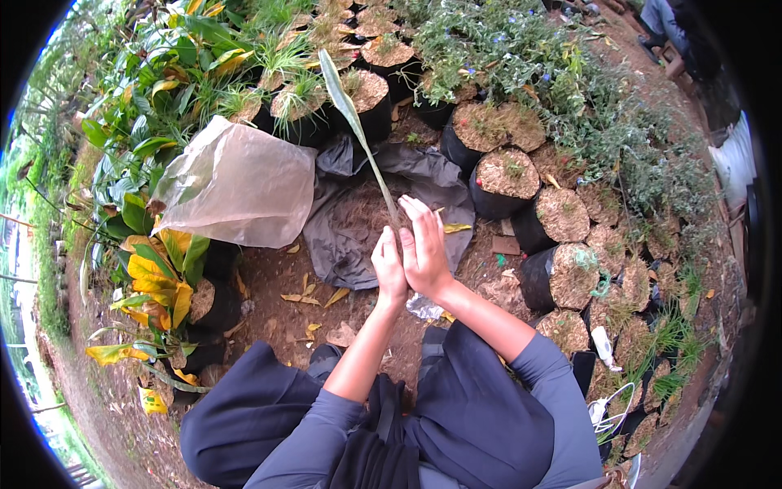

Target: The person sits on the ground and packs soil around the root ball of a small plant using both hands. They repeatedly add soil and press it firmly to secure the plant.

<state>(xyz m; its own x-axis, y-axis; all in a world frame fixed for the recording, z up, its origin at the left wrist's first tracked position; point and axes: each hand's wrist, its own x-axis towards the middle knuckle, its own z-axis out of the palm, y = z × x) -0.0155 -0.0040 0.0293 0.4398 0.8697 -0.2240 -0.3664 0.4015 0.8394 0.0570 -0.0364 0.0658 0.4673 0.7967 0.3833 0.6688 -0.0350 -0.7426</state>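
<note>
My left hand [388,266] and my right hand [424,250] are cupped around the base of a long, narrow plant leaf [351,113], which looks like a snake plant leaf. The leaf rises from between my palms and leans up to the left. Its lowest part is hidden by my fingers. Behind my hands, a dark crumpled plastic sheet [449,177] holds brown fibrous planting material [360,211]. A translucent plastic bag [238,183] lies to the left, partly against the sheet.
Black grow bags [504,183] filled with fibrous material line the right and far side. Leafy plants with yellowed leaves [160,284] crowd the left. A brick piece [506,246], a dark phone [583,371] and a white cable [614,411] lie to the right. A seated person [663,27] is at the far right.
</note>
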